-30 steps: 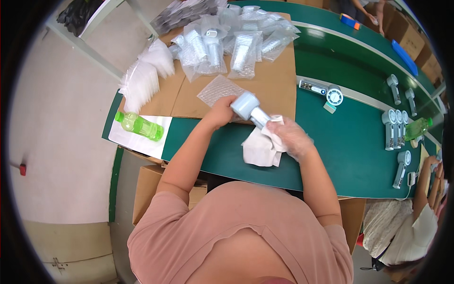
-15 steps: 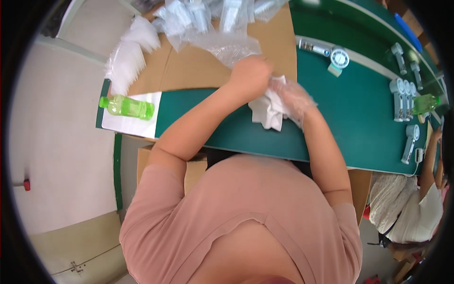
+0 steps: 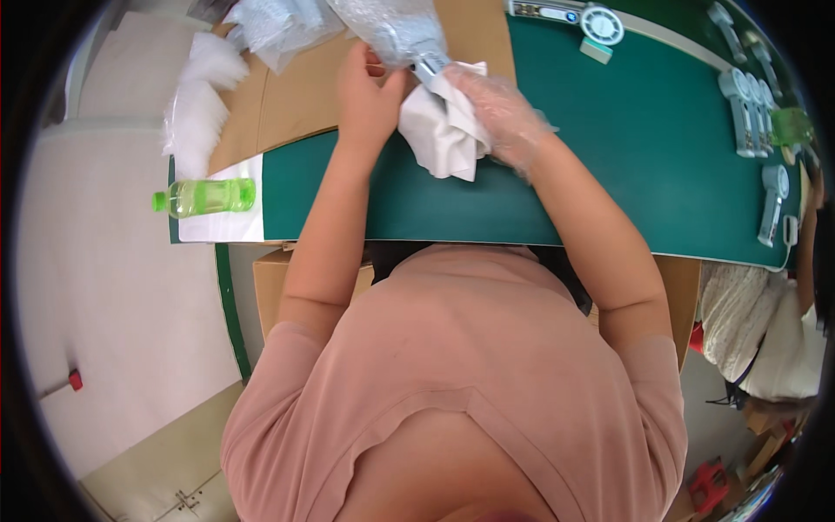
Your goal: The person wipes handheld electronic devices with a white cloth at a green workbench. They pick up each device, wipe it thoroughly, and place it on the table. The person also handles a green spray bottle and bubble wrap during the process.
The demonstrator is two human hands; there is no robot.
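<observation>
My right hand (image 3: 500,109), in a thin clear glove, is closed round a crumpled white cloth (image 3: 448,143) and the near end of a pale blue-grey handheld device (image 3: 427,66). The device's far part lies in a clear plastic bag (image 3: 391,24), whose mouth faces me. Beside that mouth my left hand (image 3: 370,100) is bare, its fingers curled at the bag's edge and its thumb a little apart. The fingertips are partly hidden by the plastic. Beneath the hands is brown cardboard (image 3: 300,100) on the green table (image 3: 609,174).
More bagged items (image 3: 283,30) lie at the far left, near a stack of white filmy sheets (image 3: 196,104). A green bottle (image 3: 209,197) lies on white paper at left. Handheld fans (image 3: 602,24) rest at the far middle and right. Another person's arm (image 3: 811,235) shows at right.
The left hand has moved left, away from the right hand. The right hand has gone farther forward with the cloth. The device's end now shows at the bag's mouth, and my view has shifted.
</observation>
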